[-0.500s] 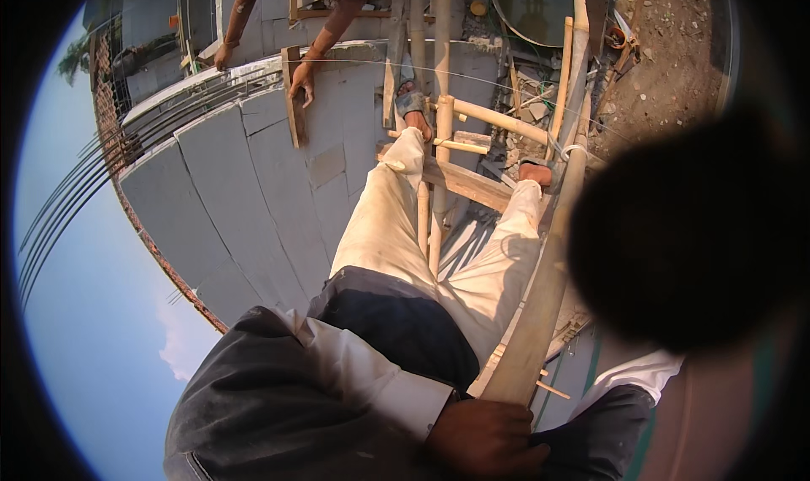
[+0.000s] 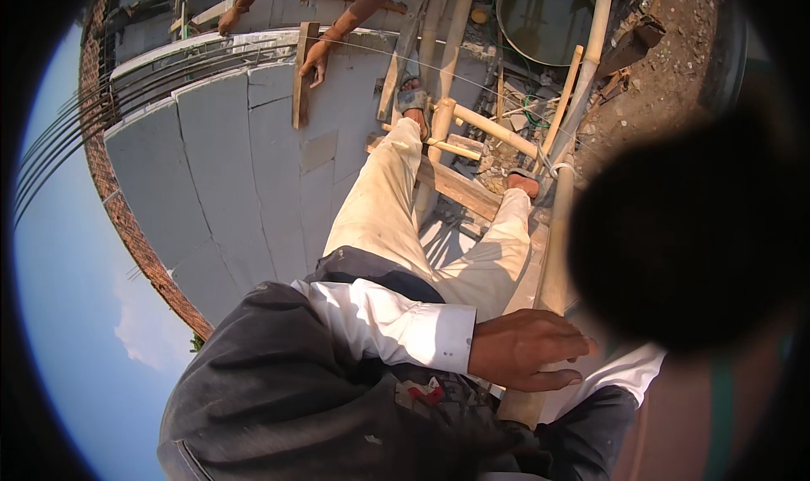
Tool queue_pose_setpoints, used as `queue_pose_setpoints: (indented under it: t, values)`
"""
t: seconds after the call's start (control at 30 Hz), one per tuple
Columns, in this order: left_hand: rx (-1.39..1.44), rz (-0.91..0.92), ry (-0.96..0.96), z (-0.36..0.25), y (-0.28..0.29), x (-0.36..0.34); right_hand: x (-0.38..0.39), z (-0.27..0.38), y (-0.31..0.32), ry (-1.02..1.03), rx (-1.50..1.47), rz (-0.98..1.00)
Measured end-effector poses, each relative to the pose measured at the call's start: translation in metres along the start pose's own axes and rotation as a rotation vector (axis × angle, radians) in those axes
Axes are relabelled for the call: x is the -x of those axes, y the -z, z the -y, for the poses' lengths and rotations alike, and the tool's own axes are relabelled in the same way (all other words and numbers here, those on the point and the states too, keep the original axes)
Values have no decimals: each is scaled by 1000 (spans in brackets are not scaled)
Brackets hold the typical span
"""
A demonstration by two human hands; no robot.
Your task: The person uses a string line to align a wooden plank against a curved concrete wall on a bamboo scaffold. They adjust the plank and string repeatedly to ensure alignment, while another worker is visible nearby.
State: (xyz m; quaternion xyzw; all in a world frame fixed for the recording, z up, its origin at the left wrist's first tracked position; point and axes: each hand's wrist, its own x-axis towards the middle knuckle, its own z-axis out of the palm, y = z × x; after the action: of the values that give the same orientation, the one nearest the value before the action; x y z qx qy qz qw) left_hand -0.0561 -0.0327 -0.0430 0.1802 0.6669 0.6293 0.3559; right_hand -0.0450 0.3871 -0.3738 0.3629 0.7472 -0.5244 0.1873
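We see the left hand [image 2: 530,350] with fingers loosely bent and thumb apart, over the near part of a bamboo pole [image 2: 557,249] that runs toward the far right; contact we cannot tell. The right hand is hidden from us. Far left, a co-worker's hand [image 2: 316,62] hangs beside a wooden board [image 2: 302,86] at the gray wall [image 2: 219,143].

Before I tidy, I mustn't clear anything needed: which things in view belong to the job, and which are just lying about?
Apparently in use:
- bamboo pole, under the left hand
- wooden plank, by the feet
- wooden board, beside a co-worker's hand

Apparently lying about:
- round tub
- small yellow object
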Motion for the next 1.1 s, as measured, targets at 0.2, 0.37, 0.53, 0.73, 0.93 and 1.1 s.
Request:
queue_pose_setpoints:
  t: [0.2,0.37,0.53,0.73,0.93,1.1]
  values:
    - [-683,-346,222,152,121,-23,20,5,3,-9,-2,-4]
    - [-1009,-246,559,276,197,-49,33,15,15,-42,98,11]
    - [-929,-220,545,329,215,-58,63,55,-22,13,222,-158]
    - [-886,-303,543,312,205,-39,221,124,-84,-262,-78,-149]
    - [-945,-223,652,317,200,1,325,168,-65,-150,-403,181]
    - [-943,-188,740,336,229,22,380,226,-70,-176,-416,285]
